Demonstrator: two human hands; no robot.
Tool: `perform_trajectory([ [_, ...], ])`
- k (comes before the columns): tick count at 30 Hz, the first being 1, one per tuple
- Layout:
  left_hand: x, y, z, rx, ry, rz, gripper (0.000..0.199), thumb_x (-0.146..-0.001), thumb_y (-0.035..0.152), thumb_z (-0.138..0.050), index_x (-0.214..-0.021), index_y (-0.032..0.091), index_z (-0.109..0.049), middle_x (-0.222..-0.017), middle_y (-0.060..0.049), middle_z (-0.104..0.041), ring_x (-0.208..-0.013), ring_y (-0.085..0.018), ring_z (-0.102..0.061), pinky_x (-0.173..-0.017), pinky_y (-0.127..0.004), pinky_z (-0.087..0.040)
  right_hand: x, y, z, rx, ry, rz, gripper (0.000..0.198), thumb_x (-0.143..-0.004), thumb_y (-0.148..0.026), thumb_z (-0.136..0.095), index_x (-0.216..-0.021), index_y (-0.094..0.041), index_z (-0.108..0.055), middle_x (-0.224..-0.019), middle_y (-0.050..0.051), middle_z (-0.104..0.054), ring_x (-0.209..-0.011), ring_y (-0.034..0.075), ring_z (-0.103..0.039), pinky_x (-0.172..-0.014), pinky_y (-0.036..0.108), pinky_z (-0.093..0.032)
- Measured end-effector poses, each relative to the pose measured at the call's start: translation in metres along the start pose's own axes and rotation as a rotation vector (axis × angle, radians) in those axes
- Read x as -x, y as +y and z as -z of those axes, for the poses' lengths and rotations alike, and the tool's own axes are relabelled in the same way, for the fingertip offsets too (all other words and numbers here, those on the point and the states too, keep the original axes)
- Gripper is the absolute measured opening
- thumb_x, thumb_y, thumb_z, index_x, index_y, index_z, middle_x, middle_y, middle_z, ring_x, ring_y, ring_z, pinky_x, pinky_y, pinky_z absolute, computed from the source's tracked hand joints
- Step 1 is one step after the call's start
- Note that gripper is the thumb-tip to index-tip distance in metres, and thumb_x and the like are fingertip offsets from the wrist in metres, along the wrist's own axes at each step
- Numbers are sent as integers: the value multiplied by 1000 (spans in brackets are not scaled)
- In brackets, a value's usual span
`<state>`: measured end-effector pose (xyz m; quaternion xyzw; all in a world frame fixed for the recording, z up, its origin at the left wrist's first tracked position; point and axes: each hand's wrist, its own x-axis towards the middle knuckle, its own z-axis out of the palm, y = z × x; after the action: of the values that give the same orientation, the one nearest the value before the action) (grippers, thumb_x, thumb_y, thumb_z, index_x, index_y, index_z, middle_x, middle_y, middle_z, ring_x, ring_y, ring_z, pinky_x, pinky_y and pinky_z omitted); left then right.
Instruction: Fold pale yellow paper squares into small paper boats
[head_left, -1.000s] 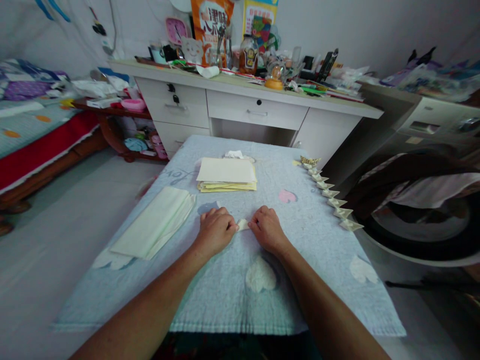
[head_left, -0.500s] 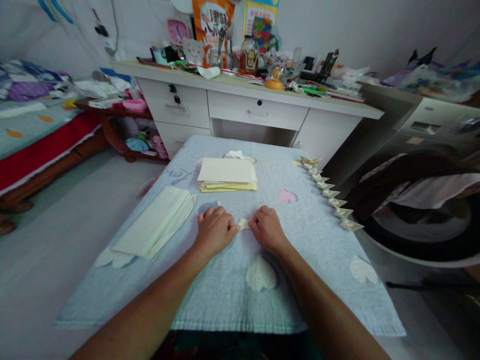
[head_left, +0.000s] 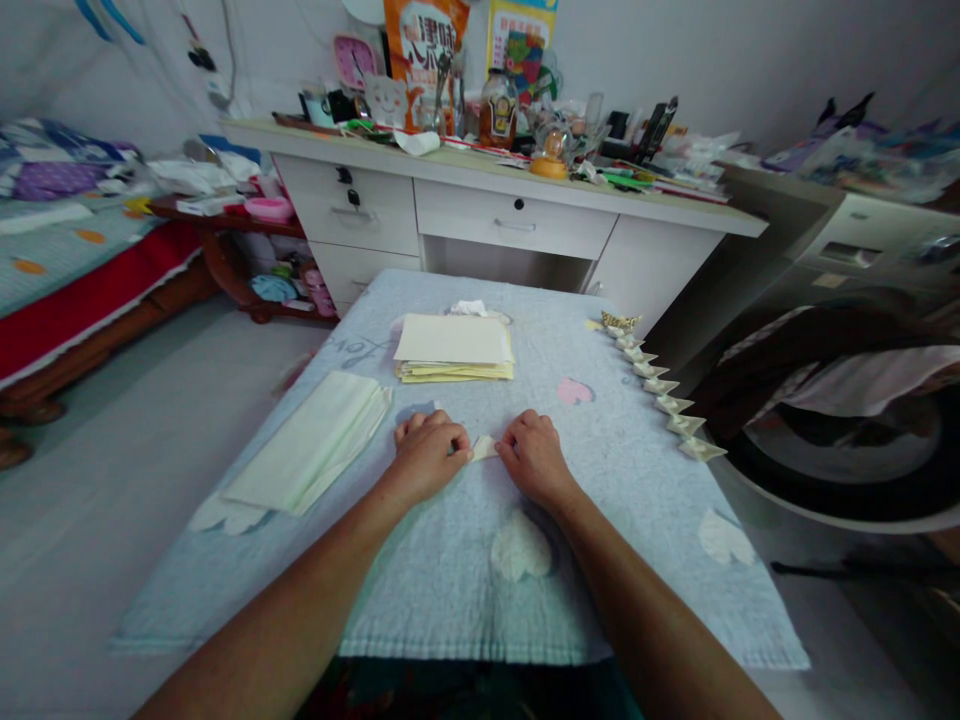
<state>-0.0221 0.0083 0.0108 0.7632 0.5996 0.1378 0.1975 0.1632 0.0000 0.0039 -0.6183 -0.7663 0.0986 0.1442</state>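
Observation:
A small folded piece of cream paper point(head_left: 484, 448) lies on the cloth-covered table between my hands. At its left end, my left hand point(head_left: 430, 448) pinches the edge between thumb and fingertips, the other fingers curled. My right hand point(head_left: 532, 450) is closed on the right end, and its fingers hide part of the paper. Beyond the hands sits a stack of cream and yellow paper sheets point(head_left: 454, 341). To the left lies a pile of pale green folded sheets point(head_left: 304, 440). A row of several folded paper boats point(head_left: 673, 404) runs along the table's right side.
The table wears a light blue cloth point(head_left: 442, 590) with heart patterns. A patterned paper boat point(head_left: 621, 321) heads the row. Crumpled white tissue point(head_left: 469, 308) lies behind the stack. A cluttered white desk point(head_left: 517, 215) stands beyond, a washing machine point(head_left: 832, 440) at right, a bed point(head_left: 90, 265) at left.
My left hand has shifted slightly left, and a little more of the cream paper shows between the hands. My right hand has barely moved.

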Motion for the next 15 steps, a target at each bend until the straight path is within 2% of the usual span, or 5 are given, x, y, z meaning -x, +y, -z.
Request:
perform_trajectory([
  [7, -1, 0, 2, 22, -39, 9, 11, -75, 32, -58, -74, 26, -68, -94, -1, -63, -99, -26, -48, -85, -41, -28, -1, -1, 2, -14, -5, 0, 16, -86, -30, -59, -79, -17, -66, -93, 8, -56, -89, 21, -48, -79, 31, -35],
  [15, -1, 2, 4, 48, -27, 41, 27, -85, 40, -47, -79, 26, -70, -94, -2, -65, -97, -26, -49, -84, -42, -31, 0, -1, 2, -9, -10, 2, 16, -87, -30, -59, -79, -18, -66, -93, 8, -57, -90, 21, -48, -81, 31, -35],
])
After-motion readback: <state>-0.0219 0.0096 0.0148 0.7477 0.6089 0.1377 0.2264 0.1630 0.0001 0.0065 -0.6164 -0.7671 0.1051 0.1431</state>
